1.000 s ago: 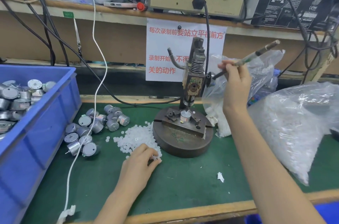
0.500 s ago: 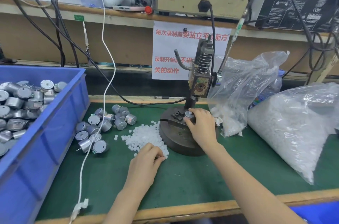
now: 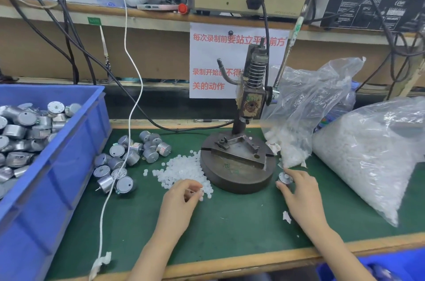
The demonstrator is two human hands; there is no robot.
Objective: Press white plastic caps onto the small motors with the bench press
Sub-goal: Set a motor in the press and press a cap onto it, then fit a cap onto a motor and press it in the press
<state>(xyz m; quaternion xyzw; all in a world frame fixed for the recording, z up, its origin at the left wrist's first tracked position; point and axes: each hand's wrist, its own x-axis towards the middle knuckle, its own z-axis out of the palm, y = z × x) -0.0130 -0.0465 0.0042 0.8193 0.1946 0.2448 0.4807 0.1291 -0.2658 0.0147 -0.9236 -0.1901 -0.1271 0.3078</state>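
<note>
The bench press [image 3: 236, 165] stands mid-table on a round dark base, its fixture bare and its lever [image 3: 289, 45] upright. My right hand [image 3: 301, 193] grips a small silver motor [image 3: 283, 178] with a white cap on top, low over the green mat just right of the base. My left hand [image 3: 181, 197] pinches a white cap at the near edge of the loose pile of white caps [image 3: 181, 169], left of the base. Several bare motors [image 3: 128, 156] lie in a cluster further left.
A blue bin [image 3: 57, 154] full of motors fills the left side. Two clear bags of white caps lie right of the press: a small one [image 3: 305, 115] and a large one [image 3: 372, 156]. A white cable [image 3: 128, 119] hangs across the motors. A blue crate edge [image 3: 379, 267] shows bottom right.
My right hand let go of the lever, which swung up, took the capped motor off the fixture and carried it down to the right of the base. My left hand stayed at the caps.
</note>
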